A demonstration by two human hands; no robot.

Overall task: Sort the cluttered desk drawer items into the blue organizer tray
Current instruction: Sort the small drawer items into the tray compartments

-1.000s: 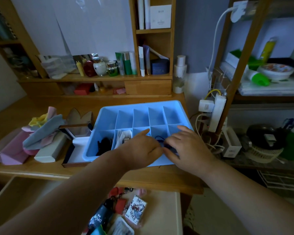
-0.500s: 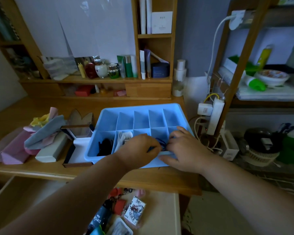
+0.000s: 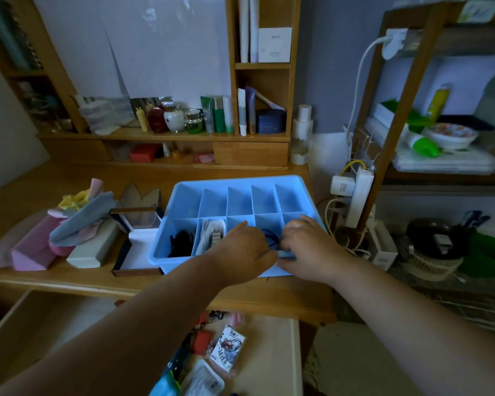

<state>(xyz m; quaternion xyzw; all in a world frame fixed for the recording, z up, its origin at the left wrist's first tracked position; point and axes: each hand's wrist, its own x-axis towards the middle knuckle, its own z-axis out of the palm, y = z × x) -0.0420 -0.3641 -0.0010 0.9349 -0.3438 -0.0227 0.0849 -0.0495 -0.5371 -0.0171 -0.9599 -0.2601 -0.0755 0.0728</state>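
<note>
Both my hands have drawn together over the front row | left hand (image 3: 240, 250) and right hand (image 3: 309, 250) pinch thin dark-blue cord (image 3: 270, 237) | smooth rectangular plastic tray (image 3: 240, 182)

The organizer tray (image 3: 293, 182) sits on the desk (image 3: 69, 281), toward its right end. In its near row, the leftmost compartment holds a dark bundle (image 3: 180, 242) and the next one to the right holds folded packets (image 3: 212, 237). Both hands meet over the near row further right — left hand (image 3: 240, 250) beside right hand (image 3: 309, 247). Left of the tray lies an open box (image 3: 135, 252), then a pile of cloths (image 3: 80, 215). Below the desk edge, the open drawer (image 3: 269, 352) holds keychains and packets (image 3: 212, 350).
</note>
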